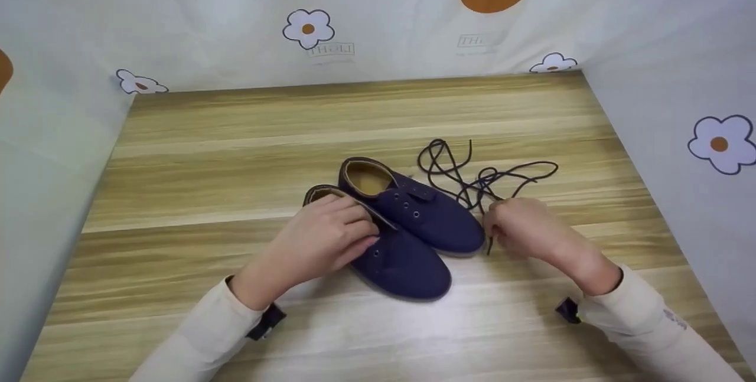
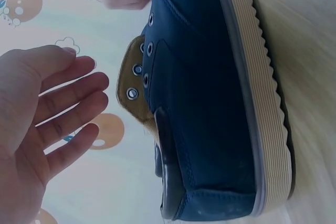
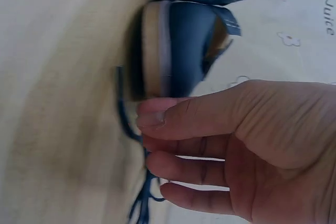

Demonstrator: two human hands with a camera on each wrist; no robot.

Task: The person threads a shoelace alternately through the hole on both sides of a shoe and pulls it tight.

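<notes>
Judging by the bare eyelets (image 2: 150, 49), we have little done: the near navy shoe (image 1: 413, 270) and far navy shoe (image 1: 458, 225) sit side by side on the wood-grain tabletop (image 1: 236, 146), dark shoelaces (image 1: 472, 185) loose beside them, any threading apparently left. Our left hand (image 1: 322, 231) hovers over the near shoe's opening, fingers relaxed and parted, holding nothing. Our right hand (image 1: 525, 225), fingers gathered narrowly, is at the shoelaces; whether it pinches them, we cannot tell.

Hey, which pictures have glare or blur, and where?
Head view: pale glare on the wood-grain table below the navy round-toed shoes; right wrist view: the thin dark laces and the shoes look blurred; left wrist view: near shoe fairly sharp, white flower-printed backdrop washed out.
</notes>
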